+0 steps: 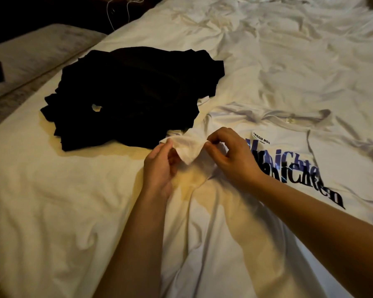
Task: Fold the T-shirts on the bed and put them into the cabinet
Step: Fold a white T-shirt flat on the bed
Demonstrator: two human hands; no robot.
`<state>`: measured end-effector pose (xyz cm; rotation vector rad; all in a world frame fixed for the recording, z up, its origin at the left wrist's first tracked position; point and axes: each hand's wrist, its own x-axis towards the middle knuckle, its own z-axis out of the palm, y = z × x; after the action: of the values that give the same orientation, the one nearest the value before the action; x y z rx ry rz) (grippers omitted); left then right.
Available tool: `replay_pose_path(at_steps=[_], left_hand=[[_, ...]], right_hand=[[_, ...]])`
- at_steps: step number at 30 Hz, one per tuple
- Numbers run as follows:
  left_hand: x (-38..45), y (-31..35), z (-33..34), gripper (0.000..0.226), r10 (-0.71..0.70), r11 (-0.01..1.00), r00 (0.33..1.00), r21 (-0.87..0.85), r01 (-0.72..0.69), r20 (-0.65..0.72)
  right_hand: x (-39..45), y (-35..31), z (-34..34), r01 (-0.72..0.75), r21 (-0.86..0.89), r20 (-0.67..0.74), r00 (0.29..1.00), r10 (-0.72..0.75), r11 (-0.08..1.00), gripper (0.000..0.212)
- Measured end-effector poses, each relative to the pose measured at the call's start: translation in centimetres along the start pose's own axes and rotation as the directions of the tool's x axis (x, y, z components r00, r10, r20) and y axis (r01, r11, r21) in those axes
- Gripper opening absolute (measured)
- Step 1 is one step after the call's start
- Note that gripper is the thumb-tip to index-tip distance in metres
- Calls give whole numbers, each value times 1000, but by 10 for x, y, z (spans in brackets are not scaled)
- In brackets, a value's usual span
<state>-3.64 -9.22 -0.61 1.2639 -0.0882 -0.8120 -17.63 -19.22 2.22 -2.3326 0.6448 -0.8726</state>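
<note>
On the bed, left hand and right hand pinch the white T-shirt's sleeve.

L hand pinching, R hand pinching, forearms extended

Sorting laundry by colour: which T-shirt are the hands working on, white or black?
The white printed T-shirt; both the left hand and right hand pinch its sleeve. The black T-shirt lies untouched.

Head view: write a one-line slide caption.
Left hand and right hand pinch a sleeve of the white printed T-shirt on the bed, beside a black garment pile.
</note>
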Motion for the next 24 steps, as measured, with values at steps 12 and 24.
replay_pose_path(at_steps=[12,24], left_hand=[[14,8,3,61,-87,976,979,-182,122,186],[41,14,-3,36,308,920,944,291,-264,-118]], right_hand=[[-12,24,12,210,-178,249,955,-163,961,22],[64,42,6,-193,-256,-39,981,189,947,29]])
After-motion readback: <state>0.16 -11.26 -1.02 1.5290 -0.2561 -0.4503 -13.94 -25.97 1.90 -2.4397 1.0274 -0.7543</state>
